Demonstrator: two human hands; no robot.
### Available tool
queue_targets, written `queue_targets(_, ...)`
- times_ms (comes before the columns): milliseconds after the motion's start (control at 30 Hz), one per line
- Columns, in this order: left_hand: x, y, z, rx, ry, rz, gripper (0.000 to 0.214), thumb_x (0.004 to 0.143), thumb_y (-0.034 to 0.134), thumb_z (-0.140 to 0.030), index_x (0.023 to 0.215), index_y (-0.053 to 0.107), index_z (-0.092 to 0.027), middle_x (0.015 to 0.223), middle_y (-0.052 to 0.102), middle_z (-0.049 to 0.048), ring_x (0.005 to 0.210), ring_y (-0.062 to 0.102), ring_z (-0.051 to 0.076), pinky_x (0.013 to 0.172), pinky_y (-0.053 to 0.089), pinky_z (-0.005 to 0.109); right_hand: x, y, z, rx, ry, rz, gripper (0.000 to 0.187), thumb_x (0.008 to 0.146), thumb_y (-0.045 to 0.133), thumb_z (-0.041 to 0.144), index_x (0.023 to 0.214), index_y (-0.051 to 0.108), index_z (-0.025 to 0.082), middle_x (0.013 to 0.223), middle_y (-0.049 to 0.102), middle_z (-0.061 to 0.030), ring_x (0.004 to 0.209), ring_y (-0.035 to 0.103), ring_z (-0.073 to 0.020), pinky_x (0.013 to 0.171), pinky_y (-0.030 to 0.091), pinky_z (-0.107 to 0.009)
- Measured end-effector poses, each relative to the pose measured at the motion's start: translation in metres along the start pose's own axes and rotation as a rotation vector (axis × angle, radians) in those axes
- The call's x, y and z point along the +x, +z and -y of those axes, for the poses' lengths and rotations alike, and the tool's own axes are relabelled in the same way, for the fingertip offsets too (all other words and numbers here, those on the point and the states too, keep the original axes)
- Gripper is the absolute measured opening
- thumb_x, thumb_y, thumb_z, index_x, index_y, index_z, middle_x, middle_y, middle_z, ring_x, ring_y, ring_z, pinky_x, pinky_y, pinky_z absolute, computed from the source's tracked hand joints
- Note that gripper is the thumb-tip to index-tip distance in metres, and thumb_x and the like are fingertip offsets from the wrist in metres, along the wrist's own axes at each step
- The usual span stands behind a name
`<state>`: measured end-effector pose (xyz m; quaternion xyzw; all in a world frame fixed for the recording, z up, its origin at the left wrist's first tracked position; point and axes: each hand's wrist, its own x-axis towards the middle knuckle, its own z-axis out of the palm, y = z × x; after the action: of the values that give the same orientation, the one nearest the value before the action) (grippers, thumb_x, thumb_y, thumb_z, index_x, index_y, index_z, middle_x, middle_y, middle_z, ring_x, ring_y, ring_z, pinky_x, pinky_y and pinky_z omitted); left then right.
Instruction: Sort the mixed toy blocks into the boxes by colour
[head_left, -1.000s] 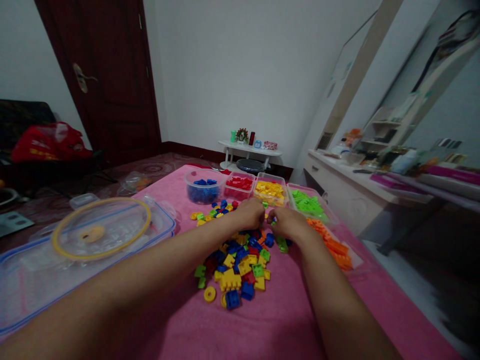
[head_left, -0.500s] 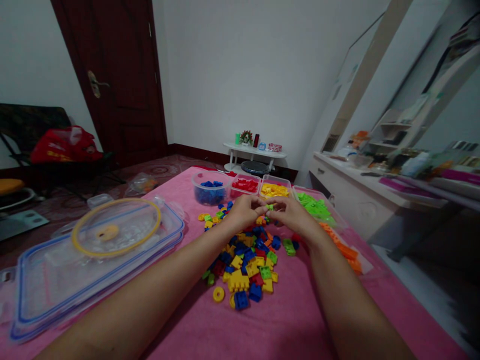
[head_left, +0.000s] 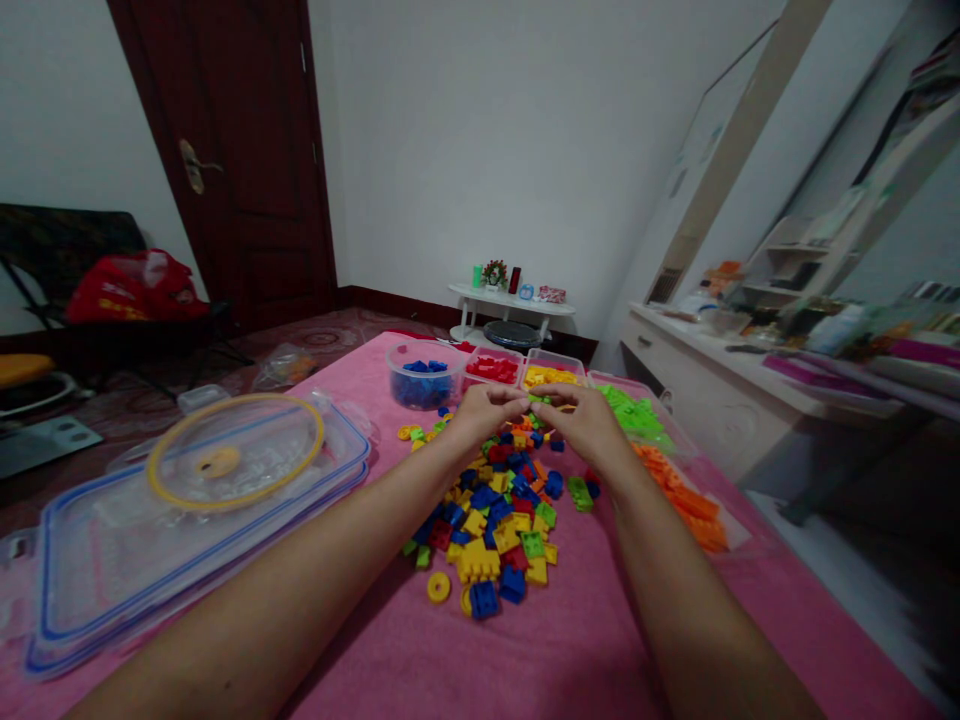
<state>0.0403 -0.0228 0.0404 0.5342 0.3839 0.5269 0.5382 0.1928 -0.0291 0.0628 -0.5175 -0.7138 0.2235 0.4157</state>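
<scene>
Both hands meet over the far end of a mixed pile of toy building blocks (head_left: pixel 487 510). My left hand (head_left: pixel 485 408) pinches a small green block (head_left: pixel 537 400) from the left side. On the other side of that block, my right hand (head_left: pixel 579 416) closes its fingertips on it too. Fingers cover much of the block, so its exact shape is hard to make out. Just beyond the hands stand a box of red blocks (head_left: pixel 492 369) and a box of yellow blocks (head_left: pixel 551 374). A loose green block (head_left: pixel 579 493) lies below my right wrist.
A round tub of blue blocks (head_left: pixel 424 383) stands at the back left. Green blocks (head_left: pixel 636 414) and orange blocks (head_left: pixel 682 497) fill containers along the right. Blue-rimmed lids (head_left: pixel 97 600) with a yellow-rimmed round lid (head_left: pixel 315 440) on top lie left on the pink cloth (head_left: pixel 570 650).
Both hands stay together on the small green block, with the fingers shifted slightly around it. The camera view has moved a little. The pile looks the same.
</scene>
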Motion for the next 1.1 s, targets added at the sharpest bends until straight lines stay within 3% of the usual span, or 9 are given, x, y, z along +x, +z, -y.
queue_targets(267, 0.003, -0.003, 0.004, 0.044, 0.019, 0.003, 0.031, 0.062, 0.072, -0.040, 0.073, 0.068, -0.012, 0.071, 0.064, 0.0040, 0.064, 0.054, 0.010, 0.055, 0.041, 0.018, 0.002, 0.004, -0.002, 0.014, -0.062, 0.063, 0.033, 0.063, 0.059, 0.015, 0.094, 0.070, 0.014, 0.078, 0.069, -0.0052, 0.068, 0.061, -0.0158, 0.063, 0.047, -0.026)
queue_targets(433, 0.004, -0.005, 0.003, 0.017, -0.006, 0.025, 0.034, 0.064, 0.070, -0.042, 0.077, 0.068, -0.011, 0.073, 0.064, 0.0052, 0.067, 0.056, 0.011, 0.056, 0.041, 0.019, 0.001, 0.005, -0.001, 0.105, -0.046, 0.051, 0.024, 0.065, 0.062, 0.023, 0.085, 0.069, 0.012, 0.074, 0.068, -0.0059, 0.068, 0.061, -0.0159, 0.065, 0.047, -0.028)
queue_targets(633, 0.004, -0.007, 0.004, 0.118, 0.054, 0.067, 0.033, 0.065, 0.068, -0.040, 0.080, 0.071, -0.010, 0.068, 0.063, 0.0026, 0.059, 0.051, 0.008, 0.053, 0.037, 0.018, -0.003, 0.004, 0.008, 0.210, 0.004, 0.092, 0.041, 0.066, 0.066, 0.037, 0.097, 0.066, 0.010, 0.064, 0.062, -0.0027, 0.055, 0.057, -0.0132, 0.052, 0.043, -0.024)
queue_targets(767, 0.006, -0.007, 0.006, 0.217, 0.093, 0.100, 0.035, 0.071, 0.062, -0.040, 0.082, 0.071, -0.009, 0.064, 0.063, 0.0023, 0.055, 0.048, 0.007, 0.051, 0.034, 0.018, -0.002, 0.002, 0.006, 0.198, 0.029, 0.101, 0.036, 0.065, 0.066, 0.037, 0.091, 0.066, 0.011, 0.059, 0.059, -0.0006, 0.052, 0.055, -0.0121, 0.050, 0.041, -0.023)
queue_targets(867, 0.010, -0.008, 0.011, 0.363, 0.172, 0.115, 0.034, 0.075, 0.057, -0.037, 0.085, 0.072, -0.009, 0.068, 0.066, 0.0033, 0.057, 0.051, 0.009, 0.053, 0.037, 0.019, 0.001, -0.003, -0.001, 0.074, 0.037, 0.048, 0.029, 0.067, 0.063, 0.037, 0.082, 0.064, 0.012, 0.062, 0.061, -0.0020, 0.052, 0.055, -0.0125, 0.051, 0.042, -0.024)
queue_targets(1000, 0.013, -0.013, 0.016, 0.723, 0.229, 0.105, 0.027, 0.074, 0.058, -0.028, 0.090, 0.073, -0.012, 0.078, 0.070, 0.0053, 0.065, 0.058, 0.013, 0.060, 0.042, 0.022, 0.005, -0.013, -0.014, -0.315, 0.059, -0.031, 0.014, 0.068, 0.060, 0.027, 0.072, 0.063, 0.014, 0.069, 0.065, -0.0048, 0.060, 0.059, -0.0145, 0.056, 0.042, -0.024)
queue_targets(1100, 0.010, -0.017, 0.018, 1.008, 0.247, 0.142, 0.026, 0.071, 0.059, -0.023, 0.092, 0.073, -0.015, 0.084, 0.071, 0.0060, 0.071, 0.061, 0.016, 0.068, 0.045, 0.025, 0.006, -0.017, -0.024, -0.582, 0.084, 0.036, 0.015, 0.063, 0.059, 0.014, 0.075, 0.067, 0.016, 0.074, 0.066, -0.0044, 0.067, 0.059, -0.0152, 0.058, 0.039, -0.024)
